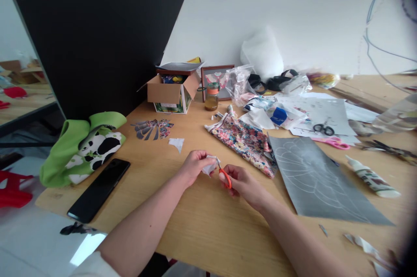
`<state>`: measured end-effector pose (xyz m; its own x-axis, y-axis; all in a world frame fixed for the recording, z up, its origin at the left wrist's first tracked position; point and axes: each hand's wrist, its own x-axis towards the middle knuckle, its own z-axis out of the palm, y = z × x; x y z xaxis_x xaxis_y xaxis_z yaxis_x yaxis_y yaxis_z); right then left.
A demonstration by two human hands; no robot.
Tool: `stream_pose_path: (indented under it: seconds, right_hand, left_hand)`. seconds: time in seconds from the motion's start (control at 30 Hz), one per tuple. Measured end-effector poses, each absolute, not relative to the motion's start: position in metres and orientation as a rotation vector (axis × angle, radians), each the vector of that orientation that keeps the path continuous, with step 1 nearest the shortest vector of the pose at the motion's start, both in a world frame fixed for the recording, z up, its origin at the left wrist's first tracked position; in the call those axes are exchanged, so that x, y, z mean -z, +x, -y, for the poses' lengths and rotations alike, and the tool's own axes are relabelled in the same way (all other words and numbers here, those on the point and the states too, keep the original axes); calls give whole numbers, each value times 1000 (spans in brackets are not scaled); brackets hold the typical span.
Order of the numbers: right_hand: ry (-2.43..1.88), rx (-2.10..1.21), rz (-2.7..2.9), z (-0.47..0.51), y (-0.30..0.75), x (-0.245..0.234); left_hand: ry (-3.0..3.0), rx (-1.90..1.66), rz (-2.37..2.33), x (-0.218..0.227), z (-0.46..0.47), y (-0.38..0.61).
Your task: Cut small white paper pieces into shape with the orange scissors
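My left hand (194, 165) is closed round a small white scrap of paper (208, 166), held just above the wooden table (202, 220). My right hand (240, 182) grips small orange-handled scissors (224, 176), whose blades reach up into the scrap. The two hands almost touch near the table's middle. A flowered fabric strip (243, 141) lies just behind my right hand. A grey sheet with drawn petal lines (317, 179) lies to its right.
A black phone (99, 189) and a green panda bag (84, 146) lie at the left edge. A cut paper fan (152, 128), a white scrap (177, 143), an open cardboard box (171, 91), a jar (211, 97), black scissors (323, 129), pink scissors (332, 142) and a glue tube (371, 178) lie about.
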<state>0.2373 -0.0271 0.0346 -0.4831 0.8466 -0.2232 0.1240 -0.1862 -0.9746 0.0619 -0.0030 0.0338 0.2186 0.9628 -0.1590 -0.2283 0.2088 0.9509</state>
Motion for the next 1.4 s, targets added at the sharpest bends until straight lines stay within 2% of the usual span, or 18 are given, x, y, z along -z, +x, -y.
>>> stream_pose_path:
  seconds: [1.4]
  right_hand:
    - [-1133,-1699,1548,25,236,-30]
  left_hand:
    - [952,-1054,-982,-34,3,61]
